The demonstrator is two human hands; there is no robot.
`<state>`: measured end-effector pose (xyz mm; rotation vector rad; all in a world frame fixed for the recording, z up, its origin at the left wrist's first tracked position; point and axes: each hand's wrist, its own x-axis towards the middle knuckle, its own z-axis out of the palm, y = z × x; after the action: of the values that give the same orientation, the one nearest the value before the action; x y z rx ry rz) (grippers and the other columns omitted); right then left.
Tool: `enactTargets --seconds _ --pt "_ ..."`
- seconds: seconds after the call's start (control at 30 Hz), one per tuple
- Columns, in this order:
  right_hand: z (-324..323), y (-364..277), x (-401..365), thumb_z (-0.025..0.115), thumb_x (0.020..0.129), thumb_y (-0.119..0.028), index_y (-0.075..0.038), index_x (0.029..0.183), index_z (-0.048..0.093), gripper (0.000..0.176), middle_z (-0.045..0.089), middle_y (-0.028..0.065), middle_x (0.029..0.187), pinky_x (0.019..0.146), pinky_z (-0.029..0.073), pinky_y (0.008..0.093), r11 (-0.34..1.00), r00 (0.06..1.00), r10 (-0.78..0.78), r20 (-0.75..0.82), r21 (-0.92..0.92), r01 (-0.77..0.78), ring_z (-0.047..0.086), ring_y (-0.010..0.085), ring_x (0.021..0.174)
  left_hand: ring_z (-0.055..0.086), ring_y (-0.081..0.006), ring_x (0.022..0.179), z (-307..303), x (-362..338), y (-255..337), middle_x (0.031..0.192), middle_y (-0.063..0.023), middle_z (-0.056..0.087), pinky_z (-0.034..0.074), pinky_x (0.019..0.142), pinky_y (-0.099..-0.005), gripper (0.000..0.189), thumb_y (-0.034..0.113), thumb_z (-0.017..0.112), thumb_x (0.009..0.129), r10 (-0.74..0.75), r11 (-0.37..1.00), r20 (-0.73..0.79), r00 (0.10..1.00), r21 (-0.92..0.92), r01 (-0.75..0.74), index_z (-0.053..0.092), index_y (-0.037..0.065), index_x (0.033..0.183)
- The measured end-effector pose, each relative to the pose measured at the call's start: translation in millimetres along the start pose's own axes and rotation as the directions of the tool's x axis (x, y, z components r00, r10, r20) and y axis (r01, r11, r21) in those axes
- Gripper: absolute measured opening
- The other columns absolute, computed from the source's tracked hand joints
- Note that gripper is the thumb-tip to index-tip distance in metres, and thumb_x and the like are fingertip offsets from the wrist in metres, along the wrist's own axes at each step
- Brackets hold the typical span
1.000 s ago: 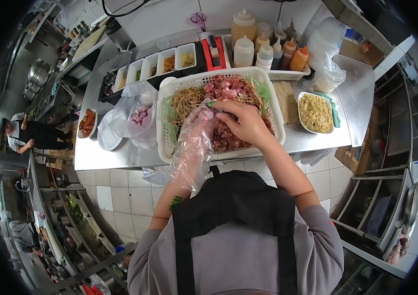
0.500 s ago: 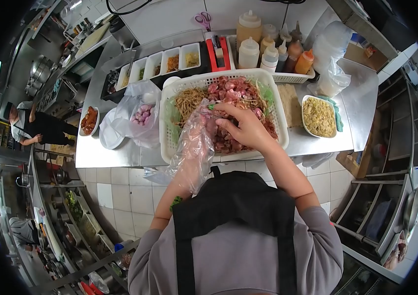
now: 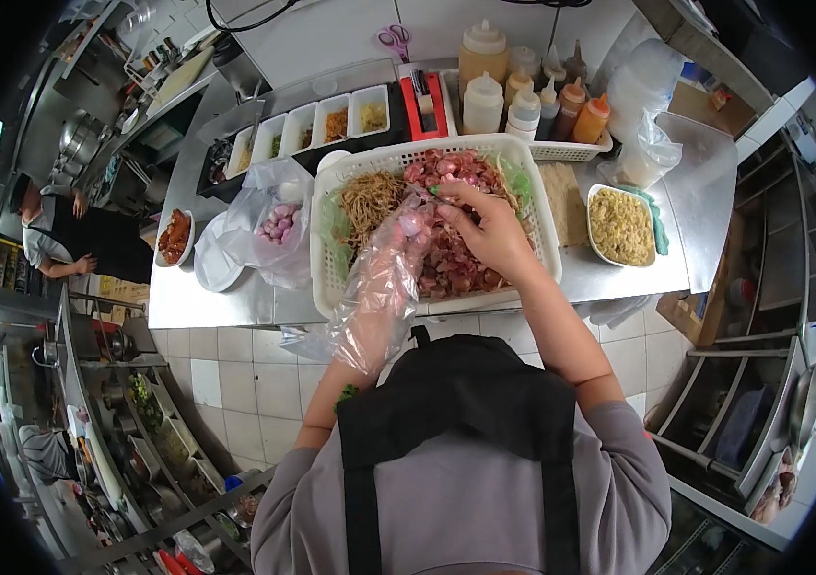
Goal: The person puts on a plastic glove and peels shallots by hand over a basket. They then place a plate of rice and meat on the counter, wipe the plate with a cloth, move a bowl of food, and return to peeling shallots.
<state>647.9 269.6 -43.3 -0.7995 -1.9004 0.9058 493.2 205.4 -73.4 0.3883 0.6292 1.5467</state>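
A clear, loose plastic glove (image 3: 370, 307) covers my left hand (image 3: 391, 251), whose fingers are closed round a pale pink shallot (image 3: 412, 222). Just to its right, my bare right hand (image 3: 487, 228) pinches a small thing with a bright green end (image 3: 435, 190); the rest of it is hidden by the fingers. Both hands are over a white plastic basket (image 3: 324, 278). Reddish shallot skins (image 3: 466, 264) fill its middle and right, while a heap of dry brown roots (image 3: 370, 199) lies at its left.
Left of the basket is a plastic bag of shallots (image 3: 279, 225) beside a white lid (image 3: 219, 265). Topping trays (image 3: 336, 120) and sauce bottles (image 3: 483, 103) line the back. On the right stands a tub of yellowish chopped food (image 3: 621, 228). Another person (image 3: 72, 230) is far left.
My right hand has drawn slightly right, away from my left. My left hand has turned, so the shallot now shows. The person at far left has shifted their arms.
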Motion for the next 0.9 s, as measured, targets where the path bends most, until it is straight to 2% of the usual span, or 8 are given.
enactTargets --seconds 0.07,0.2,0.3,0.53,0.6,0.67,0.83,0.9 --pt "-2.5 -3.6 -2.1 0.059 0.085 -0.017 -0.006 0.109 0.056 0.027 0.063 0.0165 0.096 0.075 0.046 0.0367 1.000 1.000 0.006 -0.014 -0.027 -0.006 0.060 0.0340 0.087 0.056 -0.0148 0.099 6.7 -0.6 2.0 0.110 -0.0085 0.054 0.047 0.089 -0.0218 0.044 0.013 0.059 0.086 0.020 1.000 0.001 1.000 -0.011 -0.020 0.043 -0.002 0.125" --pt "-2.2 -13.6 -10.1 0.059 0.084 -0.018 -0.007 0.115 0.052 0.034 0.062 0.0173 0.100 0.078 0.046 0.0379 0.998 0.992 -0.041 0.122 -0.039 0.046 0.059 0.0350 0.091 0.054 -0.0163 0.105 4.9 0.0 -2.1 0.114 -0.0092 0.053 0.044 0.096 -0.0264 0.047 0.012 0.059 0.086 0.085 0.991 -0.012 0.996 -0.104 -0.085 0.041 -0.003 0.127" --pt "-0.5 -11.3 -11.9 0.059 0.084 -0.018 -0.007 0.117 0.052 0.035 0.061 0.0160 0.103 0.078 0.047 0.0382 0.999 0.987 -0.043 0.156 -0.026 0.047 0.059 0.0356 0.091 0.053 -0.0180 0.107 1.7 -0.7 -7.6 0.116 -0.0105 0.051 0.044 0.097 -0.0280 0.047 0.011 0.059 0.086 0.127 0.991 0.005 0.992 -0.028 -0.127 0.040 -0.003 0.127" --pt "1.2 -12.1 -9.5 0.060 0.083 -0.013 -0.004 0.110 0.057 0.028 0.063 0.0134 0.102 0.079 0.046 0.0330 0.999 0.979 -0.044 0.198 -0.001 0.045 0.061 0.0284 0.091 0.054 -0.0197 0.104 -11.6 3.3 -11.3 0.114 -0.0131 0.053 0.046 0.093 -0.0296 0.037 0.010 0.054 0.088 0.057 0.996 0.054 0.997 -0.072 -0.054 0.045 -0.004 0.121" --pt "2.9 -12.2 -8.3 0.060 0.083 -0.012 -0.004 0.107 0.058 0.026 0.063 0.0131 0.100 0.078 0.046 0.0328 0.998 0.981 -0.063 0.181 -0.014 0.066 0.061 0.0283 0.089 0.055 -0.0201 0.101 -5.9 2.0 -9.9 0.111 -0.0131 0.054 0.048 0.090 -0.0300 0.033 0.010 0.053 0.088 0.067 0.997 -0.048 0.997 -0.023 -0.068 0.047 -0.004 0.118" --pt "4.8 -9.9 -6.6 0.059 0.083 -0.017 -0.005 0.102 0.059 0.022 0.063 0.0146 0.092 0.073 0.047 0.0383 0.995 0.985 -0.083 0.151 -0.044 0.091 0.059 0.0339 0.085 0.056 -0.0198 0.101 3.4 -2.1 -7.3 0.110 -0.0128 0.055 0.048 0.090 -0.0294 0.034 0.011 0.054 0.088 0.076 0.997 -0.036 0.996 0.003 -0.076 0.048 -0.004 0.117" --pt "3.9 -4.8 -3.8 0.059 0.083 -0.016 -0.005 0.099 0.059 0.020 0.063 0.0144 0.089 0.071 0.046 0.0369 0.997 0.988 -0.082 0.133 -0.005 0.083 0.060 0.0321 0.081 0.057 -0.0175 0.096 2.8 -4.3 -5.1 0.108 -0.0111 0.056 0.049 0.086 -0.0279 0.036 0.012 0.058 0.085 0.092 0.994 -0.020 0.996 0.067 -0.091 0.049 -0.004 0.117" --pt "0.6 0.2 -2.3 0.060 0.083 -0.016 -0.004 0.099 0.059 0.020 0.063 0.0142 0.089 0.071 0.046 0.0360 0.998 0.991 -0.057 0.123 0.030 0.054 0.060 0.0313 0.081 0.059 -0.0150 0.090 1.1 -5.1 -5.8 0.105 -0.0095 0.058 0.051 0.082 -0.0277 0.038 0.012 0.061 0.084 0.083 0.970 -0.092 0.992 0.237 -0.059 0.050 -0.003 0.116"
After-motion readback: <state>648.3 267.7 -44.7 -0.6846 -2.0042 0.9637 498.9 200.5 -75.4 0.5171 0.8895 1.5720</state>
